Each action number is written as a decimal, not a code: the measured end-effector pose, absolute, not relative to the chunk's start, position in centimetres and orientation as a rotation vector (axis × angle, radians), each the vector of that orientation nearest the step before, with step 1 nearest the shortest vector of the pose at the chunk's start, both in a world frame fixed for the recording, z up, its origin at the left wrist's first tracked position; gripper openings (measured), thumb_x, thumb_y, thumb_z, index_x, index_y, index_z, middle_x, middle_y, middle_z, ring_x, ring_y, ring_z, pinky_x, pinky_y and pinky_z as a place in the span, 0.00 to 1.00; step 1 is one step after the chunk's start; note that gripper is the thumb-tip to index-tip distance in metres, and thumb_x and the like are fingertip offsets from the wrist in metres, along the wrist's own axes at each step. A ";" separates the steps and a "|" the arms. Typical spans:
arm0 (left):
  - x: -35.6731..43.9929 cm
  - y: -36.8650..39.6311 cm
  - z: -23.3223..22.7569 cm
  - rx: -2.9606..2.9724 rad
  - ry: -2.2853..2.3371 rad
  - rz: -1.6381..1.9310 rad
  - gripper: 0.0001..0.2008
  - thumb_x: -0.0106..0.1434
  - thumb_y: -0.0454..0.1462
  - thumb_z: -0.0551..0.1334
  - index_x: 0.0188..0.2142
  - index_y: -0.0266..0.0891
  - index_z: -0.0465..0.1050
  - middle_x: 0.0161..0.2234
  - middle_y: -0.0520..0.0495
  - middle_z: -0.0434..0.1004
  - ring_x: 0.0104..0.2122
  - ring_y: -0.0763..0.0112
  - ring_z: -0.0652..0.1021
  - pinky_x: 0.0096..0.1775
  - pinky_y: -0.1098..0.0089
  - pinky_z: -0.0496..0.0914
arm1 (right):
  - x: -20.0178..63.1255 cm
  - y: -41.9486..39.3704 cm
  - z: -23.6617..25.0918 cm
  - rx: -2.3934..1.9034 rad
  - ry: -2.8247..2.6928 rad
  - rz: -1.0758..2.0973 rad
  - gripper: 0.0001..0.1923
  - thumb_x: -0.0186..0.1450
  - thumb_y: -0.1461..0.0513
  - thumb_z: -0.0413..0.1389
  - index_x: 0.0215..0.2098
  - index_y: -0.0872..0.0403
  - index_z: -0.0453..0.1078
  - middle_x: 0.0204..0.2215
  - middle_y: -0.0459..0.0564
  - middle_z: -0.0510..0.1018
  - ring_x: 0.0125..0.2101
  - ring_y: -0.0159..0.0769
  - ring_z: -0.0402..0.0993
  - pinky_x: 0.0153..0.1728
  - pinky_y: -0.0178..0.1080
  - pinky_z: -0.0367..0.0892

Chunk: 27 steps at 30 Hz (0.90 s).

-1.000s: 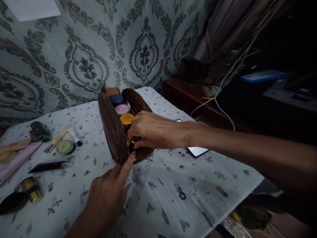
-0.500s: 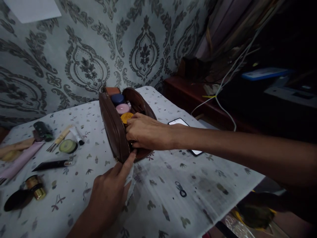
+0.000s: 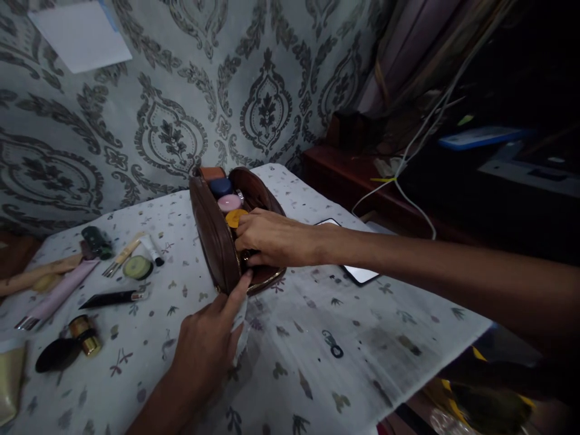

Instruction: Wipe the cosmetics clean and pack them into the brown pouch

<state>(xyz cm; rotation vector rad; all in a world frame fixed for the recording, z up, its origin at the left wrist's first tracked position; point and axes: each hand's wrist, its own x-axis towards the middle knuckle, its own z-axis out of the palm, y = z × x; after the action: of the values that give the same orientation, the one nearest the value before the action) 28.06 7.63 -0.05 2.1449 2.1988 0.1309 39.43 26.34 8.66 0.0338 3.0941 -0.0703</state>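
Observation:
A brown zippered bag [image 3: 212, 248] stands unzipped on the table, holding a dark blue round case [image 3: 220, 186], a pink round case [image 3: 229, 203] and a yellow round item [image 3: 235, 218]. My right hand [image 3: 272, 238] reaches into its near part, fingers curled inward; a small dark, shiny bit shows by the fingertips, too hidden to name. My left hand [image 3: 206, 335] grips the bag's near end, index finger against the rim. A piece of thin white material [image 3: 242, 341], perhaps tissue, shows beside its thumb; whether it is held is unclear.
Left of the bag lie a green-lidded jar [image 3: 138, 267], a white tube [image 3: 151, 249], a black tube [image 3: 113, 298], a black-and-gold brush [image 3: 58, 353] and a pink tube [image 3: 58, 296]. A lit phone [image 3: 362, 275] lies under my right forearm. White cables [image 3: 414, 142] hang at right.
The view has shifted slightly, so the table items appear further right and a cream tube enters at lower left. Both hands stay at the bag; my right fingers have shifted only slightly.

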 end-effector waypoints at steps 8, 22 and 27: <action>27.6 7.1 -0.5 2.134 2.173 0.201 0.40 0.63 0.30 0.56 0.71 0.50 0.41 0.46 0.45 0.81 0.34 0.64 0.83 0.34 0.66 0.78 | 39.4 26.3 8.6 0.091 3.109 -0.187 0.03 0.63 0.66 0.61 0.31 0.56 0.76 0.31 0.49 0.80 0.34 0.35 0.71 0.36 0.39 0.57; 27.2 7.1 -1.7 2.152 2.163 0.264 0.42 0.64 0.33 0.57 0.71 0.53 0.35 0.47 0.46 0.81 0.33 0.63 0.83 0.32 0.68 0.76 | 38.9 26.5 8.7 -0.008 3.098 -0.098 0.05 0.61 0.67 0.60 0.27 0.57 0.76 0.26 0.49 0.78 0.29 0.34 0.67 0.30 0.38 0.54; 27.7 7.3 -1.5 2.141 2.178 0.238 0.42 0.64 0.32 0.56 0.71 0.51 0.34 0.44 0.46 0.82 0.33 0.61 0.83 0.32 0.67 0.76 | 38.5 26.4 7.8 0.043 3.124 0.066 0.04 0.61 0.65 0.60 0.30 0.58 0.76 0.28 0.53 0.79 0.32 0.39 0.70 0.32 0.40 0.56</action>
<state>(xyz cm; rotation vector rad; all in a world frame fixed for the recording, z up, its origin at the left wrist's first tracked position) 27.72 7.25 -1.46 2.1407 2.1779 0.2381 38.49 26.35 7.80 0.0435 3.1240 0.0661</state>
